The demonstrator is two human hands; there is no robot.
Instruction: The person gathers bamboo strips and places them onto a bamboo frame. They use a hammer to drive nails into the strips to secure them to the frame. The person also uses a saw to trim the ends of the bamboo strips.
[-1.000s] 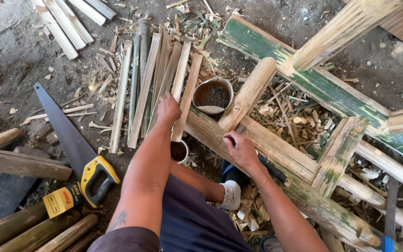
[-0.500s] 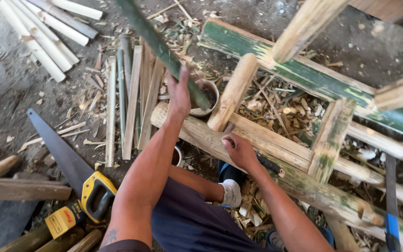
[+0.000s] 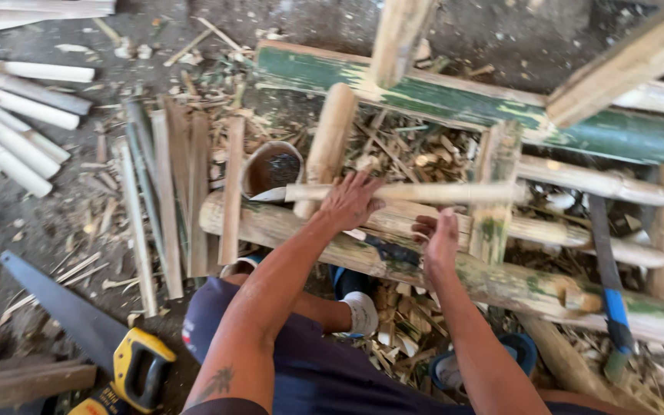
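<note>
The left hand [image 3: 351,201] clasps a split bamboo slat [image 3: 405,192] (light, stiff, likely splintery) near its left end, while the right hand [image 3: 439,242] rests open on the bamboo frame [image 3: 501,280].

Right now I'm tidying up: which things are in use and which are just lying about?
In use:
left hand on bamboo slat
right hand
bamboo frame

Lying about:
handsaw
split slats
pale poles
blue-handled tool

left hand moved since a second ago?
Yes. The left hand was up on the loose slats left of the bamboo cup; now it is right of the cup, pressing a thin strip across the bamboo frame.
</note>
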